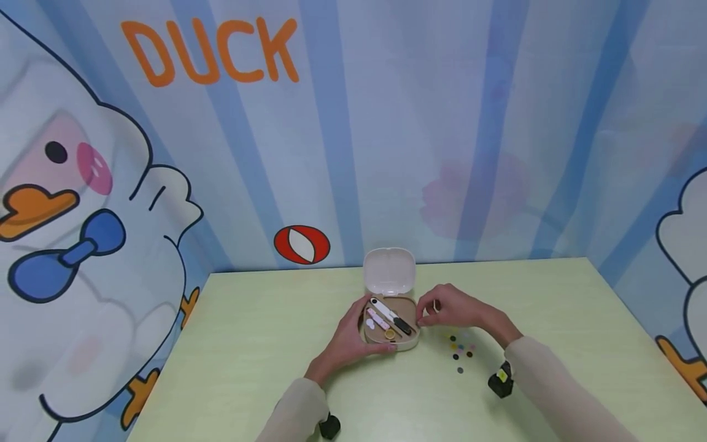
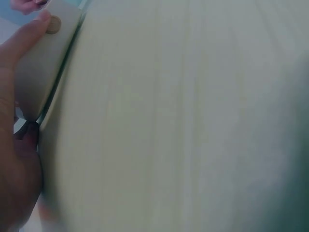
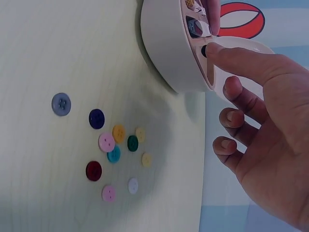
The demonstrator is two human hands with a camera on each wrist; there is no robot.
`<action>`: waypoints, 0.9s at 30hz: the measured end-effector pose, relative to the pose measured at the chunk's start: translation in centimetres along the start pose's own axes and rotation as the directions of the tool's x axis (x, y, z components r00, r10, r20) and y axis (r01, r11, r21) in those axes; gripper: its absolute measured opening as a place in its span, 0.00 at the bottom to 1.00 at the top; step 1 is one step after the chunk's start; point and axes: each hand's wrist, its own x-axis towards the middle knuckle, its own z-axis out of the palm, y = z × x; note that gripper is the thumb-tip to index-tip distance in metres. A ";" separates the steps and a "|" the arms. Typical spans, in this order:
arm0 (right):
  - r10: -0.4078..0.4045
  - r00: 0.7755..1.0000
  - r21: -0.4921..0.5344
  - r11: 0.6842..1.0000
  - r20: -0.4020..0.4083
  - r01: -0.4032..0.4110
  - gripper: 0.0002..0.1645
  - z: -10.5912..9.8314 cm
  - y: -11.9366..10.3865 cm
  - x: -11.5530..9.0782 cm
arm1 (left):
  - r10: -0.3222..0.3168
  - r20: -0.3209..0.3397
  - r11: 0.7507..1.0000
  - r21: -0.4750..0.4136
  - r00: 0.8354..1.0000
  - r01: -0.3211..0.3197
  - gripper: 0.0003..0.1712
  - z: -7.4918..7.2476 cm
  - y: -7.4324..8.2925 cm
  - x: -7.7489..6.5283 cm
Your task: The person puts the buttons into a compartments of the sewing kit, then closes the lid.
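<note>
A small cream sewing box (image 1: pixel 407 345) stands on the table with its hinged lid (image 1: pixel 389 271) raised at the back. My left hand (image 1: pixel 351 335) holds the box, thumb along the front wall, fingers round the left side. My right hand (image 1: pixel 454 305) is at the box's right rim, pinching a dark button (image 3: pixel 204 50) by the right-hand compartment; the index fingertip is hidden behind the thumb in the right wrist view. Inside lie a slim white-and-black tool (image 1: pixel 391 315), a pink-and-white piece (image 1: pixel 378 318) and a yellow round thing (image 1: pixel 390 334).
Several loose buttons lie on the table right of the box, among them a grey one (image 3: pixel 61 104), a dark red one (image 3: pixel 93 170) and a white one (image 3: pixel 133 185). The table (image 1: pixel 248 344) ends at a duck-print curtain (image 1: pixel 386 123).
</note>
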 end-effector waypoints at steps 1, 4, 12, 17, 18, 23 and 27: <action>0.002 1.000 0.001 1.000 0.002 -0.002 0.04 0.1 0.1 0.1 | 0.001 0.002 1.000 -0.001 1.000 -0.001 0.70 0.0 0.0 0.0; 0.003 1.000 0.010 1.000 0.002 -0.003 0.04 0.3 0.2 0.5 | 0.008 0.001 1.000 -0.005 1.000 -0.008 0.70 0.1 -0.1 0.0; 0.025 1.000 0.032 0.999 0.004 -0.025 0.04 0.6 0.7 1.1 | 0.036 -0.011 0.999 -0.017 0.999 -0.037 0.70 0.1 -0.1 0.1; 0.082 0.996 0.026 0.996 0.023 -0.083 0.05 0.6 0.7 1.6 | 0.029 -0.012 1.000 -0.010 1.000 -0.029 0.70 0.0 -0.1 0.0; 0.096 0.995 0.025 0.995 0.027 -0.096 0.05 0.6 0.7 1.7 | 0.027 -0.012 1.000 -0.009 1.000 -0.027 0.70 -0.1 -0.1 0.0; 0.146 0.989 0.001 0.989 0.038 -0.146 0.06 0.5 0.4 2.3 | 0.022 -0.011 1.000 0.004 1.000 -0.022 0.70 -0.1 -0.1 0.0; 0.155 0.987 -0.019 0.988 0.031 -0.155 0.06 0.6 0.2 2.5 | 0.023 -0.010 1.000 0.001 1.000 -0.023 0.70 -0.1 -0.1 0.0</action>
